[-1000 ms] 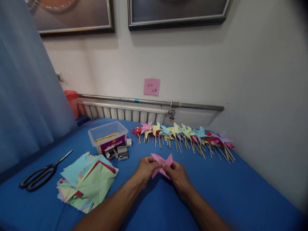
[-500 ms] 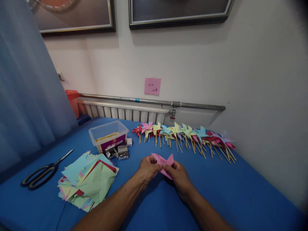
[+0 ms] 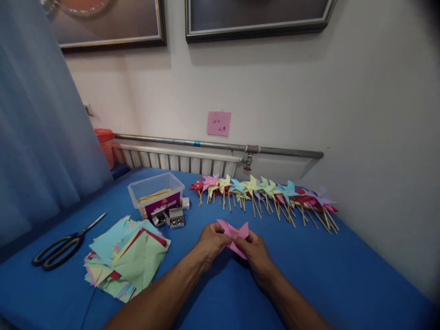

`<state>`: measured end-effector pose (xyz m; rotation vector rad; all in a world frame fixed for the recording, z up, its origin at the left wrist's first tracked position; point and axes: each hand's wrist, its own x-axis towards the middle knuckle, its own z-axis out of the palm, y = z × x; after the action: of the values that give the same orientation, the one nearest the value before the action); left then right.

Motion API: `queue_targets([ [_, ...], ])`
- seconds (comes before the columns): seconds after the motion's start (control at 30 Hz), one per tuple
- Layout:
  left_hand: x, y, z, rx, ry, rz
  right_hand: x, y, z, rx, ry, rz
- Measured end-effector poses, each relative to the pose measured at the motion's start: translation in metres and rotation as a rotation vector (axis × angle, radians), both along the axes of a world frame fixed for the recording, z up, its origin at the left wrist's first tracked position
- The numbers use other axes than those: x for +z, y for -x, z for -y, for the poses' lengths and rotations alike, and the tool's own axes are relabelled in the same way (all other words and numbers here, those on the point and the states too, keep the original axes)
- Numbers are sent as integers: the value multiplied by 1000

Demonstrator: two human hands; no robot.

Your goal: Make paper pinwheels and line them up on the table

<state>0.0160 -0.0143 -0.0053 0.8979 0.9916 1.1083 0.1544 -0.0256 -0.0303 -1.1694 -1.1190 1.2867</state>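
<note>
A pink paper pinwheel [image 3: 237,232] with its corners folded in is held just above the blue table, between both hands. My left hand [image 3: 213,240] pinches its left side, the thumb reaching toward the centre. From the right, my right hand [image 3: 252,247] grips the paper, and its thumb presses near the middle where the folds meet. The fingers behind the paper are partly hidden. No stick shows on this pinwheel. Beyond the hands lies a long row of finished pinwheels [image 3: 250,185] in several colours, on thin wooden sticks.
To the left are a pile of cut coloured paper squares [image 3: 137,256] and black-handled scissors [image 3: 67,243]. Behind them stands a clear plastic tub [image 3: 156,190] of sticks, with small open boxes of metal pins [image 3: 176,220] before it. A radiator [image 3: 178,158] and pipe run along the wall.
Hardly anything differs. Both hands keep their hold on the pink pinwheel, with only a slight shift of the view.
</note>
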Motion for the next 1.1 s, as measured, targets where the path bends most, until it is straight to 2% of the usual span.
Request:
queue_targets([
  [0.57, 0, 0, -1, -19, -21, 6, 6, 2, 2, 7, 31, 20],
  [0.87, -3, 0, -3, -1, -17, -2, 0, 1, 0, -48, 21, 56],
  [1.1, -6, -1, -4, -2, -19, -3, 4, 2, -2, -75, 38, 123],
])
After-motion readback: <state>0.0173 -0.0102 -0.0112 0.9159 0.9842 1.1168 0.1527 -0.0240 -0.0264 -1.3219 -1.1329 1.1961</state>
